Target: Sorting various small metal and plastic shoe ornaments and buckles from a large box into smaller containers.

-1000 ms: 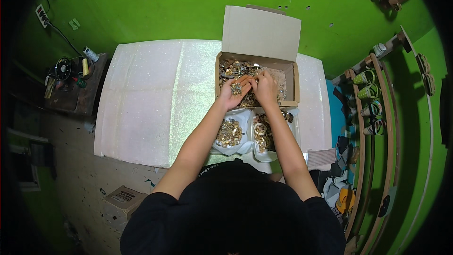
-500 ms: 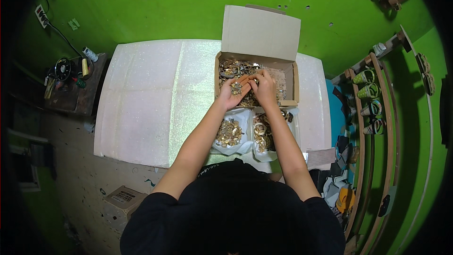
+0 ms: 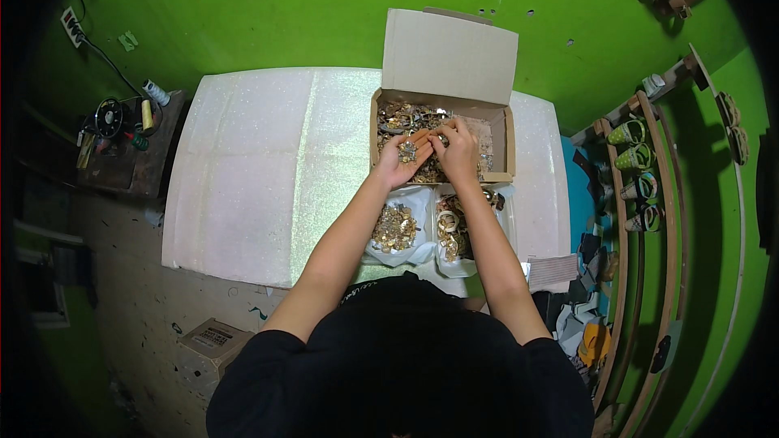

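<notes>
My left hand (image 3: 399, 164) is cupped palm up above the box's left part, with small gold and silver metal pieces (image 3: 407, 150) lying in it. Close beside its fingertips, my right hand (image 3: 459, 151) is closed in a pinch; what sits between its fingers is too small to make out. Both hands are over an open cardboard box (image 3: 507, 142) that holds a heap of shiny metal fittings (image 3: 398, 116). Nearer to me stand two plastic-lined containers. The left container (image 3: 425, 229) holds small gold pieces (image 3: 395, 229); the right one holds larger ring-shaped fittings (image 3: 447, 222), partly hidden by my right forearm.
The box's lid (image 3: 449, 57) stands raised toward the green wall. All of this rests on a pale, glittery table covering (image 3: 243, 170). A wooden rack (image 3: 621, 195) with sandals (image 3: 630, 156) is at the right, and a small dark table (image 3: 134, 154) with thread spools stands left.
My right hand has shifted very slightly right and its fingers have moved a little. My left hand keeps its place, with the pieces still in its palm.
</notes>
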Tool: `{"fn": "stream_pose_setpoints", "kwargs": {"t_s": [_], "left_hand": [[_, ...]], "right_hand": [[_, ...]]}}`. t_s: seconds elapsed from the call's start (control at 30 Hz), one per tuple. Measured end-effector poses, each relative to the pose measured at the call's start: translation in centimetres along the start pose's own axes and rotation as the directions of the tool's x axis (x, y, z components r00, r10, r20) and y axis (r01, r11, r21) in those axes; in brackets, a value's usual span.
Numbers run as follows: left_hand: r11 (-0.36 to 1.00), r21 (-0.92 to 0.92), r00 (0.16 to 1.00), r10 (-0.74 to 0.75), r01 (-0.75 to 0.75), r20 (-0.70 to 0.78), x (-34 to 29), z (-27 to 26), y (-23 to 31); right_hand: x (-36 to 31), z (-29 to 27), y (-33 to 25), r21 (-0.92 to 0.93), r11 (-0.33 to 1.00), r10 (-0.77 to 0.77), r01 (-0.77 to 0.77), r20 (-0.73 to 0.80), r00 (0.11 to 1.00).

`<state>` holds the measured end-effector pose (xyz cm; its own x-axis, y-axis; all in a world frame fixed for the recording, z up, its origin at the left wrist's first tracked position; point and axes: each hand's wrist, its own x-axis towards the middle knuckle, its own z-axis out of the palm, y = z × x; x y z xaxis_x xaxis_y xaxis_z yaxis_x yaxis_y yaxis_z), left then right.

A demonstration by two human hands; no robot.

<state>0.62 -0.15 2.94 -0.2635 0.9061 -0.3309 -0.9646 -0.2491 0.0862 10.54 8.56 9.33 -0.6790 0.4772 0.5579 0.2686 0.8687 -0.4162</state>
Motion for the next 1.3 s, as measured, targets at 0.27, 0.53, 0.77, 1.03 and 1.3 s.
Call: {"fn": "stream_pose_setpoints", "kwargs": {"t_s": [0.27, 0.53, 0.77, 1.03, 1.3], "left_hand": [[1.000, 0.004, 0.999, 0.013, -0.013, 0.040, -0.1, 0.1, 0.0], [1.000, -0.020, 0.996, 0.008, -0.007, 0.087, -0.3, 0.3, 0.0], [1.000, -0.014, 0.999, 0.019, -0.019, 0.047, -0.4, 0.6, -0.1], [1.000, -0.008, 0.999, 0.010, -0.010, 0.033, -0.3, 0.4, 0.0], [1.000, -0.017, 0.994, 0.002, 0.000, 0.112, 0.0, -0.2, -0.1]], "right_hand": [[-0.7, 0.8, 0.0, -0.064, 0.998, 0.012, -0.017, -0.082, 0.997], [-1.0, 1.4, 0.4, -0.077, 0.997, -0.008, -0.003, -0.145, 0.989], [-0.8, 1.0, 0.6, -0.073, 0.997, -0.039, 0.031, -0.108, 0.993], [-0.7, 0.7, 0.7, -0.060, 0.992, -0.116, 0.111, -0.078, 0.990], [-0.5, 0.4, 0.6, 0.105, 0.986, -0.131, 0.129, 0.007, 0.991]]}}
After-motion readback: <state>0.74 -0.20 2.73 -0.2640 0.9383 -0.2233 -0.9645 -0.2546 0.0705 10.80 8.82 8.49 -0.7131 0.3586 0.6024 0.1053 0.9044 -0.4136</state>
